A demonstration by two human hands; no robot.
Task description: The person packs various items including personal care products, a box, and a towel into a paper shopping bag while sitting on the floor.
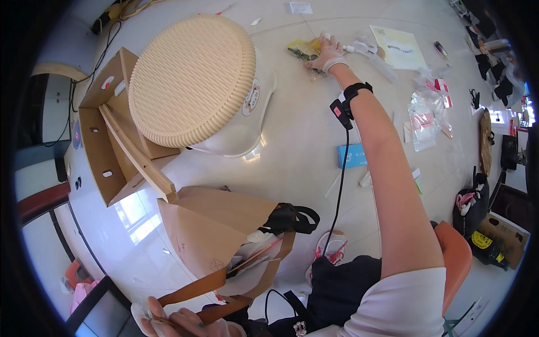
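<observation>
My left hand (179, 320), in a clear thin glove, is closed on the brown strap handle (189, 290) of a large brown paper bag (214, 227). The bag leans open towards me, with plastic packets and a thin stick inside. At the top, my right hand (330, 54), also in a clear glove, reaches down to the tiled floor with its fingers spread. Beneath and beside it lie a yellow and green plastic wrapper (301, 50) and a white bottle or tube (348, 49); whether the fingers grip any of this is unclear. A black device with a cable is strapped to my right wrist.
A white stool with a round woven-pattern top (193, 80) stands left of centre, beside an open cardboard box (97, 156) with a wooden bar (139, 156). Right lie a blue box (353, 156), clear plastic bags (421, 122) and a printed sheet (398, 48). An orange chair (452, 257) is near me.
</observation>
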